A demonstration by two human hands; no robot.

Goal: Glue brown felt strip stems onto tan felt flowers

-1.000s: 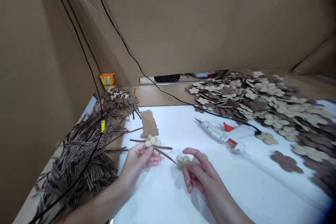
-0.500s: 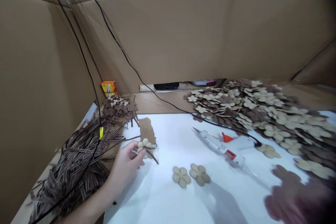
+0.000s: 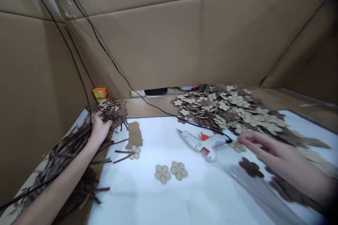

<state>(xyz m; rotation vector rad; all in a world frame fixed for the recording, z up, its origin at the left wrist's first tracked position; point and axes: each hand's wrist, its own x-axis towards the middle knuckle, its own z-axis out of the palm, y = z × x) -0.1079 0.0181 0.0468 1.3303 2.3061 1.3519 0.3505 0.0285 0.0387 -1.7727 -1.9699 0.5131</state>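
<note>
My left hand reaches into the heap of small brown and beige flower pieces at the back left, where the dark strips also lie. Its fingertips are partly hidden there. My right hand has thumb and fingers brought together at the right edge of a beige flower cutout, which lies on the white board. A dark brown flower lies just below that hand. Two beige flowers sit side by side mid-board. Another beige flower rests beside two brown strips at the left.
A white glue gun lies on the board, its black cord running to the upper left. A big flower pile covers the back right. A torn cardboard piece and an orange box are at left. Cardboard walls surround the board.
My left hand has let go of the beige flower and strip and moved back left to the heap. My right hand has come in from the lower right, leaving dark flowers on the board.
</note>
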